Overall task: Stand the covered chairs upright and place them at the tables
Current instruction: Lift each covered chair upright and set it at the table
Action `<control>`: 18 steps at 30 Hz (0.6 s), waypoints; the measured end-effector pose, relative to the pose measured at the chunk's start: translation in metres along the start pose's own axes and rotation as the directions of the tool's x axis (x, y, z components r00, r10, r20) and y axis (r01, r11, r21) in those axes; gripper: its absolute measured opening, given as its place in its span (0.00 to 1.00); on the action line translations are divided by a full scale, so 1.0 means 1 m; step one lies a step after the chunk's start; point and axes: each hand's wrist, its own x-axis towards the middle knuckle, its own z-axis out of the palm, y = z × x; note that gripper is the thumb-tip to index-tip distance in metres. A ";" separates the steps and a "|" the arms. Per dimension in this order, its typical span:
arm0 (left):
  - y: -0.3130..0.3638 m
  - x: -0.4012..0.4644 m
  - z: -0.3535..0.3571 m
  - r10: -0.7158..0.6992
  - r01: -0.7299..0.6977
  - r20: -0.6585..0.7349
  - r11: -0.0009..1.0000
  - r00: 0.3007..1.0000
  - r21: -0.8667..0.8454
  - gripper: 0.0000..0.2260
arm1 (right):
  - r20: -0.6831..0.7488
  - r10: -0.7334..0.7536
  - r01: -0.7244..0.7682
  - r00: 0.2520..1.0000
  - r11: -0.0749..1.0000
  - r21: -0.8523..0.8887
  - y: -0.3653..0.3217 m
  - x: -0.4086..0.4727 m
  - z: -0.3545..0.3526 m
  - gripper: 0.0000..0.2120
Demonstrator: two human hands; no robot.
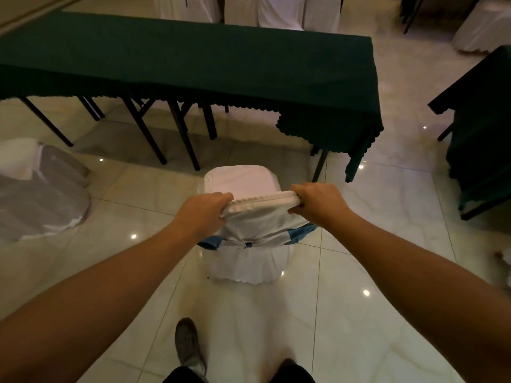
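A white covered chair [250,217] stands upright on the pale tiled floor [359,313], facing away from the camera toward a long table whose tabletop [193,56] is draped in a dark green cloth; the chair sits near the table's right-hand end but apart from it, not tucked under. Both hands grip the top edge of the chair's backrest: the left hand [203,214] closes over the left corner and the right hand [318,201] over the right corner. The fingers of each hand curl over the far side of the backrest and are mostly hidden by the knuckles and the cloth, so only the backs of the hands show clearly. A blue sash [300,234] is tied around the chair's back, its knot small and hard to make out; the chair's legs are wholly hidden under the cover's skirt. At the left edge another covered chair [41,189] lies on its side on the floor, partly cut off by the frame. More white-covered chairs [276,9] stand behind the table, their tops cut off. A second green-draped table [484,120] is clipped at the right edge. One shoe [188,344] shows at the bottom.
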 end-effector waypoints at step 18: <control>-0.225 0.128 -0.041 0.319 -0.332 0.113 0.935 0.941 0.123 0.10 | -0.068 0.377 -0.371 0.924 0.924 0.090 -0.111 0.162 0.011 0.18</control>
